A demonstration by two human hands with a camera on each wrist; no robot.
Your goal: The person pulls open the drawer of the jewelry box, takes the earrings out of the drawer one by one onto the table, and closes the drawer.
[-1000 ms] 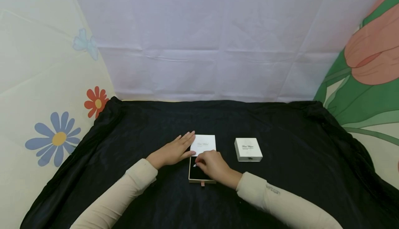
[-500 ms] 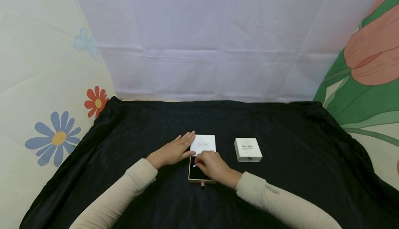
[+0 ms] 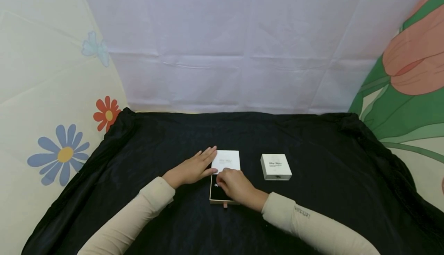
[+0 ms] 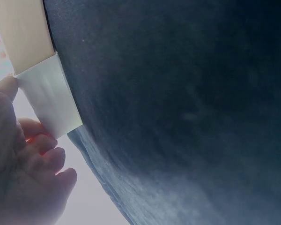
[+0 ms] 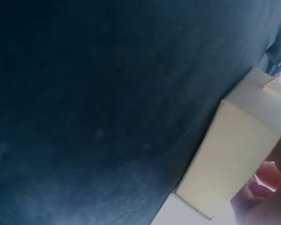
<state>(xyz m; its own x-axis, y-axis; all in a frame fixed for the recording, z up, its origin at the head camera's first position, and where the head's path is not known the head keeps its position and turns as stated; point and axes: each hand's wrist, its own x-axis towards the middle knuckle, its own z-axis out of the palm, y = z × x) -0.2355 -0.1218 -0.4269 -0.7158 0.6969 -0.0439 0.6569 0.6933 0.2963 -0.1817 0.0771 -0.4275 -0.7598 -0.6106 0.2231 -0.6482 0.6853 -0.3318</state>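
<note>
I observe black cloth (image 3: 166,139) before a white sheet (image 3: 222,47); left hand (image 3: 189,169) straight-fingered against box (image 3: 228,158); right hand (image 3: 238,185) bent over drawer (image 3: 217,202), grip undeterminable.

Cream sleeves (image 3: 128,220), dark right-sleeve lettering (image 3: 302,212)

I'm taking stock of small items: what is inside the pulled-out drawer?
Inside the drawer, a small pale piece shows against black. The right hand covers much of the drawer's right side, so anything beneath cannot be seen.
</note>
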